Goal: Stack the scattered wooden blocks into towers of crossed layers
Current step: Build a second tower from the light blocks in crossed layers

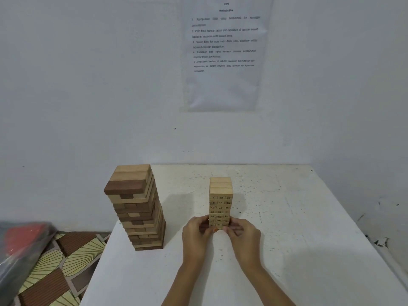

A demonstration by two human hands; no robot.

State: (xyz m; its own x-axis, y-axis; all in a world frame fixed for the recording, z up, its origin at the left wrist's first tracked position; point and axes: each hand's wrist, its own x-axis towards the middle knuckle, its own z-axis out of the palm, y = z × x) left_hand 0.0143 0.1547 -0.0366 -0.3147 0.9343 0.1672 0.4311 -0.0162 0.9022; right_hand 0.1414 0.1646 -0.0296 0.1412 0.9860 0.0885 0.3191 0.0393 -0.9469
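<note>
1. While both hands sit at the foot of the small tower, the step in hand seems to be squaring its lowest layers, so it is better done slowly.
2. The small tower, made of pale blocks with printed numbers, stands upright near the middle of the table, a little toward the near edge. The big tower of brown and pale blocks stands well apart from it, beside the left edge.
3. The left hand holds the bottom layers from the left side and the right hand from the right side. The fingers of both hands are curled and pinch the lowest blocks between them. How the thumbs lie I cannot tell.
4. To do it well, I think the pressure from the two sides should be equal and gentle. If one hand pushes harder, the whole column can slide or lean, because nothing holds its upper part.
5. The upper layers look even from this side, so probably only the bottom needs correction. It is better to press flat against the block ends than to lift them.
6. No loose blocks are visible on the table, so the task looks almost finished. When letting go, both hands should open at the same time and move straight outward.
</note>
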